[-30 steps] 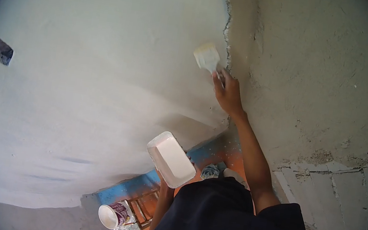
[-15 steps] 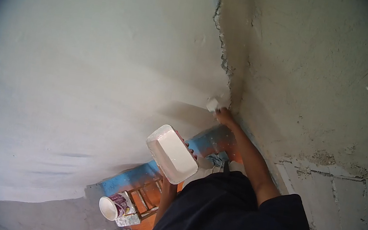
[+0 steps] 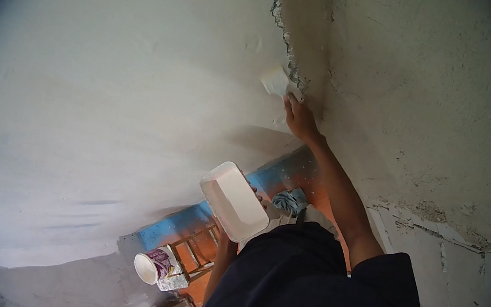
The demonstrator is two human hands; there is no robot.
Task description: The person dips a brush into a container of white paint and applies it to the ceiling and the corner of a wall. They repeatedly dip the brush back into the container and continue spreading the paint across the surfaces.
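Note:
My right hand [image 3: 301, 122] is closed around a wide, pale, flat paintbrush [image 3: 275, 80], somewhat blurred. Its broad end lies against the whitish wall [image 3: 163, 65], beside the rough broken plaster edge [image 3: 287, 45] near the corner. Below, my left hand [image 3: 226, 247] supports a white rectangular tray [image 3: 221, 212] from underneath, its fingertips showing along the tray's right side. Inside the tray is a smooth white material. It is tilted toward me, in front of my dark shirt.
A white and purple bucket [image 3: 147, 268] rests on a paint-spattered surface by a wooden ladder [image 3: 195, 254] at lower left. A bluish cloth [image 3: 290, 201] hangs near my waist. The right wall [image 3: 430, 105] is bare plaster with cracks low down.
My right hand and the paintbrush have moved up along the wall, close to the broken plaster edge. The tray in my left hand has stayed nearly in place. The view has shifted slightly.

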